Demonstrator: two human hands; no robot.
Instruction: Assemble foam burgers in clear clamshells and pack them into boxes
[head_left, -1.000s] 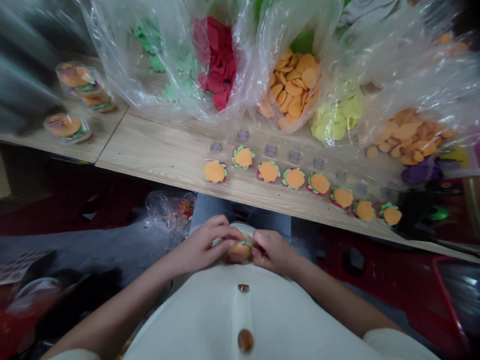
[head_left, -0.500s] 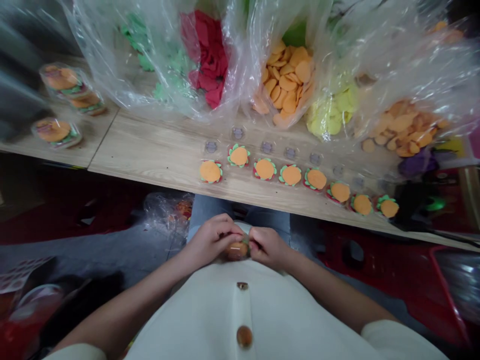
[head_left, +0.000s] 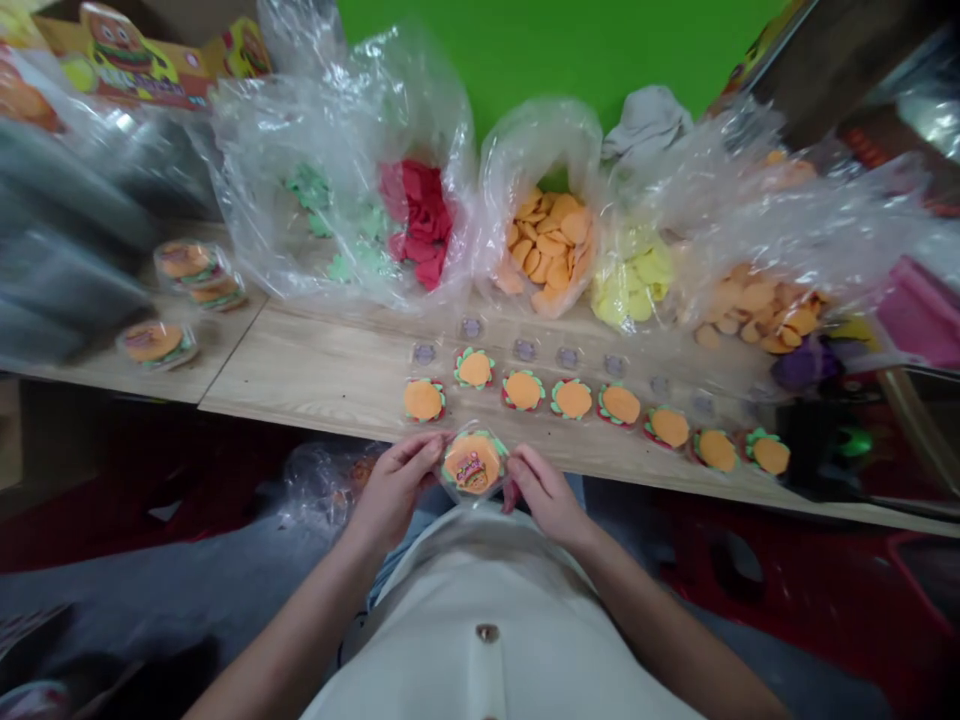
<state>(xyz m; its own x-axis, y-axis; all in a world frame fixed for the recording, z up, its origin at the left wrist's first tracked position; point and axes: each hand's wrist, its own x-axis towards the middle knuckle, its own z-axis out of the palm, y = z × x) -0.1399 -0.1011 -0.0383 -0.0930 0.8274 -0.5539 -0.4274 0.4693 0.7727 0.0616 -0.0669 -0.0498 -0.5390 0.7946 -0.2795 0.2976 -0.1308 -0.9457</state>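
Observation:
Between my two hands, just off the table's front edge, is a toy burger in a clear plastic case with a printed label on its orange top. My left hand pinches the case's left side. On the opposite side, my right hand grips its right edge with thumb and fingers. Beyond them, a row of toy burgers in opened clear cases, one of them a burger with green and red layers, runs along the wooden table.
Behind the row stand clear bags of red pieces, orange discs, yellow pieces and green pieces. Closed burger cases sit at the left. A black device with a green light is at the right.
Both hands have moved forward from my lap with the cased toy burger, which now shows its labelled top. My view has tilted up, showing more of the green wall.

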